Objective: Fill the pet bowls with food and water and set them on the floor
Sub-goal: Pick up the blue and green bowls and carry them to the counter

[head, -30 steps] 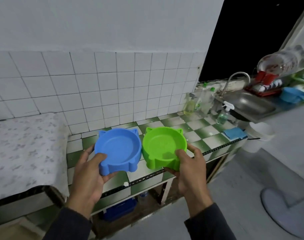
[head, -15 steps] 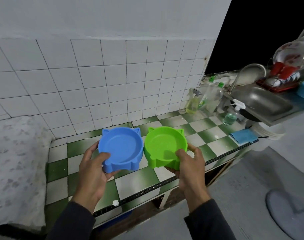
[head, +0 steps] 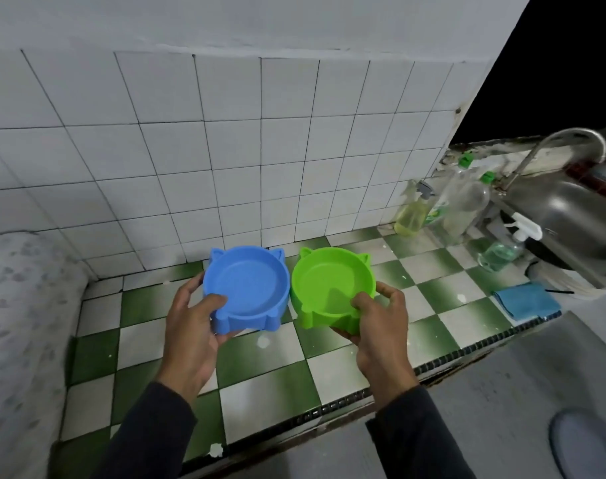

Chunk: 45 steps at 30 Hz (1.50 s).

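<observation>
Pet bowls, one blue cat-eared plastic (head: pixel 248 288) and one green (head: pixel 332 288), are held empty and level above the green-checked tiled counter (head: pixel 270 371), each clamped by left grip (head: pixel 191 337) and right grip (head: pixel 381 333); sink (head: pixel 567 219) at two o'clock, presumably for filling.

No legible text on anything before me: the label on the far-right bottle (head: pixel 439 211) beside my sink (head: pixel 567 216) is blurred, and both bowls I hold are unmarked.

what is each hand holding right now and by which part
The left hand grips the blue cat-eared plastic bowl by its near rim; the right hand grips the green cat-eared plastic bowl likewise.
</observation>
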Available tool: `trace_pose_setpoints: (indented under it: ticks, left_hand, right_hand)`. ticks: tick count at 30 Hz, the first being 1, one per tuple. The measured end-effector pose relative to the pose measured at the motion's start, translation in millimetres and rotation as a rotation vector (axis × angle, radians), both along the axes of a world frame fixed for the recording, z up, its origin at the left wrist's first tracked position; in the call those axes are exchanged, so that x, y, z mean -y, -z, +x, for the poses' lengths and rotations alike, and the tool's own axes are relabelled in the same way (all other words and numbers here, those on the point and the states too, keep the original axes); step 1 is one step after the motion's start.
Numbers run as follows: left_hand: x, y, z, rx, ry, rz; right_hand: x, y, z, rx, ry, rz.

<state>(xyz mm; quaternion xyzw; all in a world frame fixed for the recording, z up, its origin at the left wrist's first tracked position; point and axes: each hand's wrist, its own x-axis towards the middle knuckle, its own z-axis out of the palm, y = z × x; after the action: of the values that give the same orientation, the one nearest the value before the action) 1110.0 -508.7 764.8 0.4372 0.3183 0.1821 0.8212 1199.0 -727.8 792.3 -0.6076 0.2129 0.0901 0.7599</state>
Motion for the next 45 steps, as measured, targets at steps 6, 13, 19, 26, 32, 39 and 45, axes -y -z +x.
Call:
trace_pose_setpoints:
  ticks: [6,13,19,26,32,39,45]
  left_hand:
    - [-1.9,24.0,29.1,-0.027,-0.056,-0.016]
    - [5.3,54.4,50.4,-0.032,-0.136,-0.053]
    - [21.1,86.0,66.3,-0.062,-0.235,-0.099]
    - [38.4,120.2,78.7,-0.105,-0.252,-0.164]
    - [43.2,139.9,86.5,-0.161,-0.279,-0.143]
    - [37.9,157.8,89.1,-0.211,-0.255,-0.158]
    - [30.3,172.4,88.3,-0.254,-0.221,-0.139]
  right_hand:
    - [-5.7,20.9,44.4,-0.039,-0.055,-0.018]
    - [-9.8,48.1,89.4,-0.083,-0.168,-0.049]
    - [-7.4,75.6,121.6,-0.13,-0.286,-0.095]
    - [0.0,111.6,156.0,-0.176,-0.38,-0.101]
    - [2.7,142.4,172.0,-0.262,-0.447,-0.099]
    - [-1.4,164.5,174.2,-0.285,-0.501,-0.15]
    - [-5.7,180.9,175.1,-0.316,-0.532,-0.194]
